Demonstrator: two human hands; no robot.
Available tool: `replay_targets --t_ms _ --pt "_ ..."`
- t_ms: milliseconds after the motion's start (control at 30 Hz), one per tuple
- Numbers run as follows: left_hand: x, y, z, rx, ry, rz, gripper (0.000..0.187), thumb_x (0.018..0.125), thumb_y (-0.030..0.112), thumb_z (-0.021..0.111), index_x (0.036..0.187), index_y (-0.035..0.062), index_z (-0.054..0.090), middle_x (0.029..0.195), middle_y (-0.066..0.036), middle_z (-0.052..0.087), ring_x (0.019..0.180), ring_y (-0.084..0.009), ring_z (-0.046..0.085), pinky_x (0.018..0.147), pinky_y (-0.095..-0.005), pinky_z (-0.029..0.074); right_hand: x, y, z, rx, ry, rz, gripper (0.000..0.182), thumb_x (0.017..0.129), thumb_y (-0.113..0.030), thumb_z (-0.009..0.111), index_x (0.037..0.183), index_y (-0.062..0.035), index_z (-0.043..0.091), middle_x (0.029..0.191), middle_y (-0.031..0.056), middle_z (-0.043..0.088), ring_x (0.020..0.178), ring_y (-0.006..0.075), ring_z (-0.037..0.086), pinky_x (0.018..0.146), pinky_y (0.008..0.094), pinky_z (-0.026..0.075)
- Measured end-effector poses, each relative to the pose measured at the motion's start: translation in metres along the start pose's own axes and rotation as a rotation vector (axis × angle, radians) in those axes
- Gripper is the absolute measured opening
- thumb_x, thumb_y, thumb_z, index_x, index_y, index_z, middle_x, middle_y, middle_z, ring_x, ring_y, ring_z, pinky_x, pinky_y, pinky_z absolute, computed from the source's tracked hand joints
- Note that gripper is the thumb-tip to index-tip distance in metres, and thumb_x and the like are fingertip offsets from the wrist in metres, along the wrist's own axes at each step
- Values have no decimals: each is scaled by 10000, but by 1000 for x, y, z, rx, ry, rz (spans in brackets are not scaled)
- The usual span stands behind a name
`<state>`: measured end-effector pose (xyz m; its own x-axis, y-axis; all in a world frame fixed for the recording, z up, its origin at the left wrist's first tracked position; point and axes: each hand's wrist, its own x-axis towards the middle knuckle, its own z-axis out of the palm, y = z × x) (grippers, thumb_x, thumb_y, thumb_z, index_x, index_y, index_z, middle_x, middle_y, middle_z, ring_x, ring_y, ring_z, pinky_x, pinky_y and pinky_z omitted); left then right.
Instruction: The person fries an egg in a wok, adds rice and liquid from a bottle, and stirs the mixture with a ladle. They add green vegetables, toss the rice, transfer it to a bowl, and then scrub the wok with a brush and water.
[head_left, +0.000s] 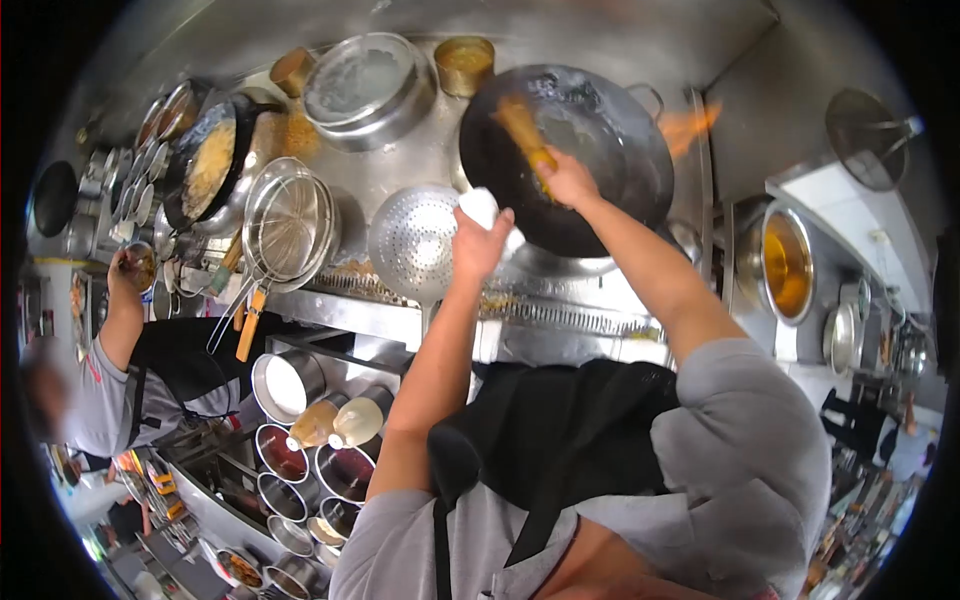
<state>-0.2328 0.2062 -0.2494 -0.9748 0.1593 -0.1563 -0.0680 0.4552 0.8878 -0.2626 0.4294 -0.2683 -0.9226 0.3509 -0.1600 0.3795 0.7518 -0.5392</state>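
Observation:
A black wok (630,170) sits on the range in front of me, with some wet, shiny patches inside. My right hand (572,180) is wrapped round the yellow handle of a bamboo wok brush (522,130), whose bristle end lies over the wok's inner surface and looks blurred. At the wok's near left rim, my left hand (484,245) is closed on a folded white cloth (479,207). Just left of that hand lies a round perforated skimmer (410,240), partly behind my forearm.
Orange flame (690,128) rises beside the wok's right edge. Wire strainers (290,225), a large lidded pot (368,90) and a metal pot (464,66) stand to the left. Containers of sauces (282,450) are below left. Another person (150,385) works at the far left near a second wok (208,165).

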Motion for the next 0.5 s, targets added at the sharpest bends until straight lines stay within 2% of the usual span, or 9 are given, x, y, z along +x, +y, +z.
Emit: replay_targets --t_ms 67,133,200,233,267,333,433,467,500 --pt "-4 10 0 16 19 -65 854 776 419 716 1295 -119 301 1071 -372 590 1047 -490 577 912 -459 455 -52 9 -9 155 -130 34 489 911 -392 527 1362 -204 500 1153 192 639 1056 403 601 887 457 481" --pt "-4 11 1 4 38 -28 824 781 376 713 1291 -123 300 1070 -376 589 1042 -488 581 918 -455 450 -90 49 -46 -60 -284 -363 493 892 -402 569 1331 -180 546 1182 172 636 1067 361 611 891 431 483" --pt "-3 15 2 23 30 -43 805 779 350 711 1285 -124 302 1072 -374 590 1042 -485 583 921 -453 449 -122 45 -137 -144 -619 -72 487 879 -414 591 1307 -183 579 1176 162 642 1044 309 626 887 392 490" --pt "-3 16 2 41 41 -61 786 777 324 710 1279 -125 304 1074 -371 591 1041 -482 585 925 -451 447 -112 85 -162 -123 -658 63 470 875 -408 595 1299 -204 590 1121 133 669 983 270 643 848 364 504" --pt "-3 11 3 46 32 -66 786 777 324 710 1279 -125 304 1074 -371 591 1041 -482 585 925 -451 447 -86 121 -190 -249 -681 -96 445 874 -400 605 1286 -231 600 1070 118 688 947 261 655 804 369 518" --pt "6 3 5 36 4 -57 781 765 299 703 1281 -126 297 1075 -366 594 1043 -477 587 931 -447 446 -41 103 -231 -706 -512 -34 412 888 -444 565 1250 -256 623 1029 97 700 935 263 663 793 393 523" --pt "8 -1 3 46 -25 -55 804 755 300 688 1297 -130 279 1090 -362 592 1056 -468 587 940 -436 446 16 47 -172 -657 -42 -19 419 900 -505 465 1181 -253 648 1060 70 693 980 281 660 824 445 518" --pt "10 0 4 42 -41 -58 816 754 305 686 1305 -132 272 1097 -363 589 1063 -464 586 943 -432 445 49 63 -119 -583 -25 -89 404 894 -504 475 1163 -259 651 1080 87 687 1002 286 657 836 449 519" --pt "10 0 3 74 -42 -51 852 752 311 686 1330 -137 249 1117 -364 583 1082 -457 581 952 -424 441 29 32 -83 -436 -16 71 433 890 -495 495 1237 -257 597 1083 124 681 1011 312 652 855 454 516"
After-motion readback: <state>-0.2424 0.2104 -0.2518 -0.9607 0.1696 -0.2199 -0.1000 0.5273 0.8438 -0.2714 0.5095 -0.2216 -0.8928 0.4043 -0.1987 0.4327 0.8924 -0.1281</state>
